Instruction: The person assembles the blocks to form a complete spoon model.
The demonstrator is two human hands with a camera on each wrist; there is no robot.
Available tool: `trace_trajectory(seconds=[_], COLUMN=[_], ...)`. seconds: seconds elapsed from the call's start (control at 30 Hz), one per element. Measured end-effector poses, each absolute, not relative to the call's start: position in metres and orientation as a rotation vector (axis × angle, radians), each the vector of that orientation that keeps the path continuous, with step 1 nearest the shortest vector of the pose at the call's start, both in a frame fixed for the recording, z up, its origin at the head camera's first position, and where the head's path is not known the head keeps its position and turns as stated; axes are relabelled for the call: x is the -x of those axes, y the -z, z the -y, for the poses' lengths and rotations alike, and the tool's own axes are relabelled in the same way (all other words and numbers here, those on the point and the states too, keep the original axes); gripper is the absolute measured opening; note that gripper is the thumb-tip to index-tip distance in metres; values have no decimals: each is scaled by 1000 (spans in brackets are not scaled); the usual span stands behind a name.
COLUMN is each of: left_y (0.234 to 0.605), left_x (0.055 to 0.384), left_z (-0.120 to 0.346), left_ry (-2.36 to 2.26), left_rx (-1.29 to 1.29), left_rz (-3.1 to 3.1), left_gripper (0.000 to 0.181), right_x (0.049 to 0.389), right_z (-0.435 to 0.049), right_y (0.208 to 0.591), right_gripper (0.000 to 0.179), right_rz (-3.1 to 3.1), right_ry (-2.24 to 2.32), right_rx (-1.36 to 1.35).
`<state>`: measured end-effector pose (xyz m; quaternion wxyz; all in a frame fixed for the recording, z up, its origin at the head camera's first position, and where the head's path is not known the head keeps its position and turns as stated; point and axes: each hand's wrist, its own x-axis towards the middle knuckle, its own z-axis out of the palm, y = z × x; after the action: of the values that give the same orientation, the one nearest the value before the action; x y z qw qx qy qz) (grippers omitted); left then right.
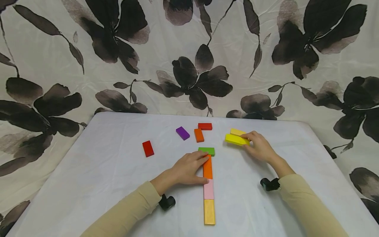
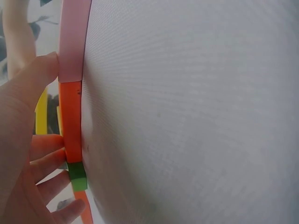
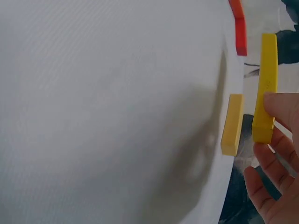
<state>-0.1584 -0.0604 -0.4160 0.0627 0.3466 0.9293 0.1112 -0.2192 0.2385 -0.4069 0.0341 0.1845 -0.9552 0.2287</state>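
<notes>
And there's the right hand [image 1: 260, 146], thumb and fingers pinching a bright yellow block [image 1: 236, 140] near one end, up off the white table [image 1: 97, 184]! The left hand [image 1: 188, 168] lies loosely spread, thumb at the pink block [image 1: 208, 190], fingertips on the long orange block [image 1: 208, 168]. The right wrist view reveals clear space beside the pale yellow block [image 3: 232, 125]; only the head view catches the gold block [image 1: 209, 212].

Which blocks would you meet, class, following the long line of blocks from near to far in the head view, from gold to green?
Gold block → pink block → orange block → green block, lying crosswise.
</notes>
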Motion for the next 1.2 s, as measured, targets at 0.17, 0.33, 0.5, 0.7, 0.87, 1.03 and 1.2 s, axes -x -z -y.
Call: trace_trajectory(seconds=[0.17,0.33,0.5,0.7,0.87,1.03,1.2], left_y=[415,415,416,417,416,417,417], left_x=[159,159,160,160,160,159,159], left_z=[60,60,60,60,60,61,61], left_ry=[-331,-327,-332,-331,-329,-323,-331], left_rx=[-1047,-1048,-1056,-1057,-1056,-1057,-1062], left_rz=[-2808,-2808,-2810,-2815,-2812,-2815,-2816], left_gripper=[77,77,78,79,79,79,79], right_x=[225,227,228,230,231,231,231], right_z=[-223,-204,-188,-172,-161,-153,-148], right_y=[406,404,405,407,408,410,411], right_gripper=[38,36,35,34,33,32,32], right_rz=[2917,2898,2888,2898,2914,2916,2912], right_ry=[-702,-714,-736,-749,-748,-750,-738], right_rx=[-627,-699,-751,-780,-807,-842,-877])
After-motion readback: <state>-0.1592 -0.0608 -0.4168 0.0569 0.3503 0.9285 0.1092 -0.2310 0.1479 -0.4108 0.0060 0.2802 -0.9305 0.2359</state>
